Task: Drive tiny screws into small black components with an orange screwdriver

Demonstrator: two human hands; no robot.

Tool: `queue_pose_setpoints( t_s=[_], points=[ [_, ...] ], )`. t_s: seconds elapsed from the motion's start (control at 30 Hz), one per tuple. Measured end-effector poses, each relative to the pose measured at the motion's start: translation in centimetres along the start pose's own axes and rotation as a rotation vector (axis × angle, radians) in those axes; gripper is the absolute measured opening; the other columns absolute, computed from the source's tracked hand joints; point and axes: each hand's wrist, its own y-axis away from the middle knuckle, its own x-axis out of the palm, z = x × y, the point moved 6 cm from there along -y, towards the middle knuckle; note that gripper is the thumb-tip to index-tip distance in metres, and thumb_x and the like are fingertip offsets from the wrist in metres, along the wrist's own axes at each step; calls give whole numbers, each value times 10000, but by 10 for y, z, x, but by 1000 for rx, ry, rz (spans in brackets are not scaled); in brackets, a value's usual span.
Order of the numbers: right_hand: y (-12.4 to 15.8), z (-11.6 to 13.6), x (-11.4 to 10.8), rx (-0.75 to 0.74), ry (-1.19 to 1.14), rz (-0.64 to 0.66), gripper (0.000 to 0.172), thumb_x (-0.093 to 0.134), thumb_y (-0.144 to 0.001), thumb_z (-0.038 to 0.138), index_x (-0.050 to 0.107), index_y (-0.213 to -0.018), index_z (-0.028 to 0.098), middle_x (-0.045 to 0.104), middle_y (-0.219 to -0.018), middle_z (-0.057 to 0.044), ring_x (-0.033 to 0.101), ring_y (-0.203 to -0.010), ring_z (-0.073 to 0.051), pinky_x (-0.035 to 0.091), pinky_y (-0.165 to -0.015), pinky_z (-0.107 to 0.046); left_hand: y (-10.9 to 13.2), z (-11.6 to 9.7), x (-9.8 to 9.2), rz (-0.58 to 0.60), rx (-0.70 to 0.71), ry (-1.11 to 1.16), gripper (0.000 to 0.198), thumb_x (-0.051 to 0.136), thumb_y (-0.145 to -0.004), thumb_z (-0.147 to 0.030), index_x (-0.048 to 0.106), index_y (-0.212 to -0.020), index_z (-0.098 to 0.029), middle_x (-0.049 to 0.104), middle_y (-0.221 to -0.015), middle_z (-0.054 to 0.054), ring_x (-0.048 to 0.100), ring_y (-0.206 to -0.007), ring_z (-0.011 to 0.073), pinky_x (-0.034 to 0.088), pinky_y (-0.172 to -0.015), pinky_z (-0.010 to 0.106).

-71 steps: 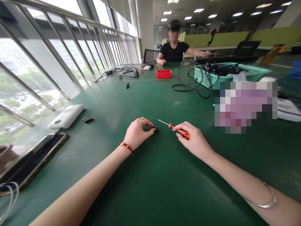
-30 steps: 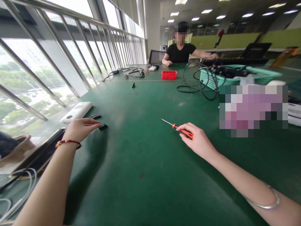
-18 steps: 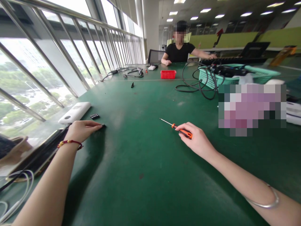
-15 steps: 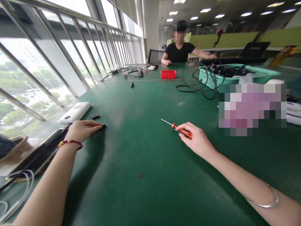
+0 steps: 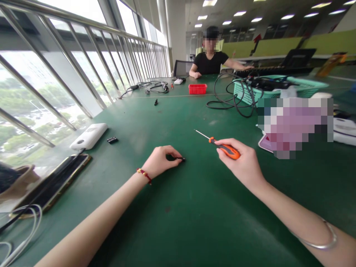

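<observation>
Since half a second ago the left hand [image 5: 160, 163] has come back from the left edge of the table [image 5: 194, 230] to the middle, right in front, and it's brought a small black part [image 5: 181, 159] with it. Thumb and forefinger are closed in a pinch on it, holding it down on the green top. The right hand [image 5: 244, 163] has lifted a bit. Its fingers are wrapped tight round the orange screwdriver [image 5: 226, 149], with the shaft pointing up-left and the tip in the air, clear of the part.

My read: the part's fetched and set down and the tool's ready, but the tip hasn't met it yet, so the actual driver work looks undone. Another black piece [image 5: 112, 140] sits untouched by the white power bank [image 5: 89, 136] near the left edge.
</observation>
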Motion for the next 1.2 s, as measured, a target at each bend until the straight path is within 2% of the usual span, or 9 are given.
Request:
queue_pose_setpoints(
  t_s=[0.07, 0.17, 0.23, 0.3, 0.47, 0.6, 0.77, 0.97, 1.2],
  points=[
    [-1, 3, -13, 28, -22, -93, 138, 586, -750, 223, 640, -873, 189, 667, -837, -29, 627, -710, -146, 495, -642, -259, -12, -21, 26, 65, 89, 39, 133, 617, -693, -268, 710, -748, -190, 684, -778, 21, 620, -707, 137, 508, -716, 252],
    [-3, 7, -28, 36, -112, -200, 229, 622, -729, 216, 581, -953, 197, 668, -751, -12, 644, -656, -144, 517, -601, -259, -24, -35, 47, 76, 136, 85, 112, 621, -687, -231, 694, -753, -176, 679, -779, 18, 615, -716, 133, 510, -727, 247],
    [-3, 9, -35, 24, -178, -266, 256, 641, -717, 210, 537, -951, 203, 657, -692, 4, 633, -576, -136, 515, -542, -252, -28, -35, 52, 66, 139, 112, 110, 624, -686, -230, 679, -756, -166, 675, -780, 19, 614, -721, 132, 511, -718, 239],
    [-3, 10, -41, 11, -177, -318, 203, 656, -710, 220, 538, -875, 202, 644, -666, 4, 616, -529, -131, 492, -490, -244, -27, -34, 54, 59, 150, 127, 113, 624, -694, -237, 675, -762, -162, 671, -789, 23, 613, -732, 133, 507, -717, 234],
    [2, 20, -52, -115, -1, -418, 92, 647, -728, 257, 569, -711, 212, 580, -636, 9, 555, -529, -118, 440, -511, -261, -22, -32, 51, 36, 136, 101, 105, 616, -710, -247, 681, -752, -175, 670, -787, 20, 610, -737, 137, 501, -721, 245],
    [4, 27, -49, -197, 75, -355, 107, 596, -768, 246, 537, -682, 227, 541, -601, 25, 498, -514, -103, 405, -495, -243, -21, -32, 52, 33, 132, 89, 98, 617, -705, -247, 671, -746, -175, 668, -794, 19, 603, -738, 140, 496, -723, 256],
    [5, 30, -40, -213, 123, -292, 82, 596, -774, 245, 541, -717, 225, 569, -631, 24, 519, -546, -100, 421, -532, -227, -19, -35, 49, -51, 165, -25, 61, 611, -704, -225, 651, -716, -181, 660, -764, 15, 580, -759, 157, 479, -745, 289],
    [6, 30, -37, -241, 99, -286, 83, 619, -761, 263, 559, -737, 211, 594, -658, 21, 556, -553, -102, 436, -528, -218, -19, -36, 44, -138, 192, -106, 50, 609, -703, -194, 650, -731, -187, 662, -794, 15, 568, -781, 169, 465, -771, 315],
    [7, 24, -36, -244, 76, -280, 104, 648, -747, 263, 570, -755, 194, 592, -651, 27, 552, -512, -83, 436, -518, -212, -19, -36, 44, -157, 201, -128, 36, 612, -699, -183, 645, -711, -188, 650, -782, 13, 561, -776, 167, 465, -764, 308]
  ],
)
